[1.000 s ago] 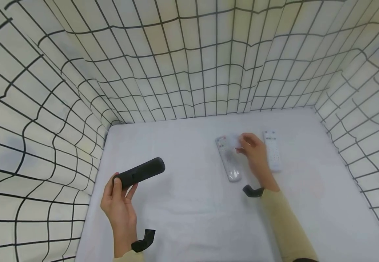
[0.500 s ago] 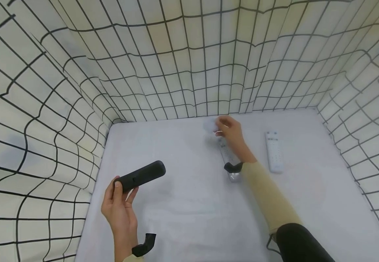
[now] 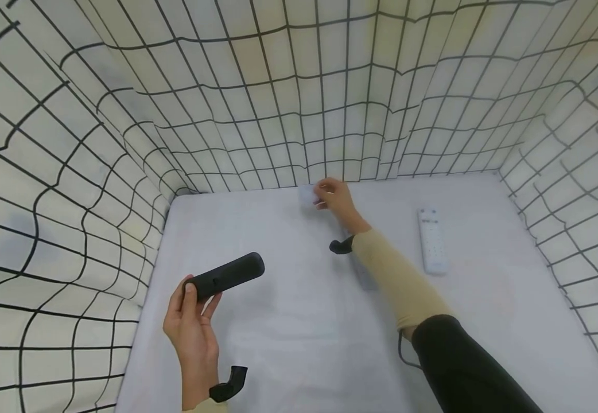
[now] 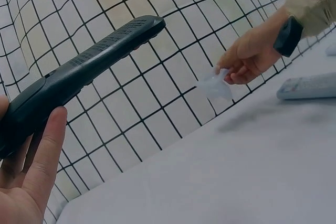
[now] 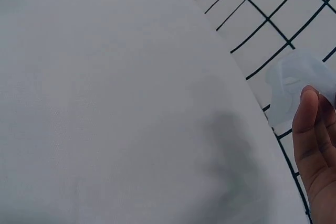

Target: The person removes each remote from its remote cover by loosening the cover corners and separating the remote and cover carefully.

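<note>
My left hand (image 3: 193, 332) grips a black remote control (image 3: 229, 275) by its near end, its back toward the head camera and raised above the table. In the left wrist view the same remote (image 4: 79, 74) slants up to the right, buttons on its underside. Near the table's back edge my right hand (image 3: 336, 201) pinches a thin, whitish, translucent wipe-like piece (image 3: 307, 195), its exact material unclear. It hangs crumpled from the fingertips in the left wrist view (image 4: 215, 86). Under the right forearm lies a second remote (image 3: 363, 272), mostly hidden in the head view.
A white remote (image 3: 433, 241) lies on the right of the white-covered table (image 3: 288, 344). Black-and-white gridded cloth walls (image 3: 278, 115) stand at the back and both sides. A black wrist mount (image 3: 229, 385) sits on each wrist.
My right hand has moved left and toward the back edge with the whitish piece, its forearm now covering the middle remote. The left hand with the black remote has barely moved.
</note>
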Action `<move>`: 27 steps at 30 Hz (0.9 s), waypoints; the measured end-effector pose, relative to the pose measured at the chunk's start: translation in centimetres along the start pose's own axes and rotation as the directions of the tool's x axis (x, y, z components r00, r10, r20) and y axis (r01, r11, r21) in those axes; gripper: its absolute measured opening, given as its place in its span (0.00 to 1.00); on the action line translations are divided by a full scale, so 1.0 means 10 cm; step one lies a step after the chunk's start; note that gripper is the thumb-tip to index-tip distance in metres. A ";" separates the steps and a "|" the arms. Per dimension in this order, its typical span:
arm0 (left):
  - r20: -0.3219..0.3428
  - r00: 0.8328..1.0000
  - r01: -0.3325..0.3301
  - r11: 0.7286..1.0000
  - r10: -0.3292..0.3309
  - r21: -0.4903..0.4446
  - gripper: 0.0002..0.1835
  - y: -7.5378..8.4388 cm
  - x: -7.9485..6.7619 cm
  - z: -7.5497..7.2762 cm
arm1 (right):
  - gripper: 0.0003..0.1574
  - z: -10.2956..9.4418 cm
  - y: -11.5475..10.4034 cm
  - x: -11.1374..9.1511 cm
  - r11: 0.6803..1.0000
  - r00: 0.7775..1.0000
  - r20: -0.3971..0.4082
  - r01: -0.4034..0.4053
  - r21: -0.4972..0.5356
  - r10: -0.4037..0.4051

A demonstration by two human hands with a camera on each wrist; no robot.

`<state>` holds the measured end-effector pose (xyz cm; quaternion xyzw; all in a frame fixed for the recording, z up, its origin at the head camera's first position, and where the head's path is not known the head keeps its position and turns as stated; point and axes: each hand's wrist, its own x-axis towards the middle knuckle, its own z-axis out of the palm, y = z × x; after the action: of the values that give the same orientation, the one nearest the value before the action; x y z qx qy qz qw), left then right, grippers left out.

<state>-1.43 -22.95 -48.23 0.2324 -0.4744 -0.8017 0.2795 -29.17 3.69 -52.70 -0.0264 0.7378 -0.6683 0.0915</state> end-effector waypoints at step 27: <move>-0.002 1.000 0.025 0.998 -0.025 0.060 0.27 -0.06 0.00 0.04 | 0.15 0.24 0.19 0.08 0.969 0.988 0.124 -0.060 -0.240 0.092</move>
<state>-1.81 -22.46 -48.57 0.2472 -0.4950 -0.7905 0.2626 -29.36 1.37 -54.89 -0.0537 0.8044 -0.5689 0.1625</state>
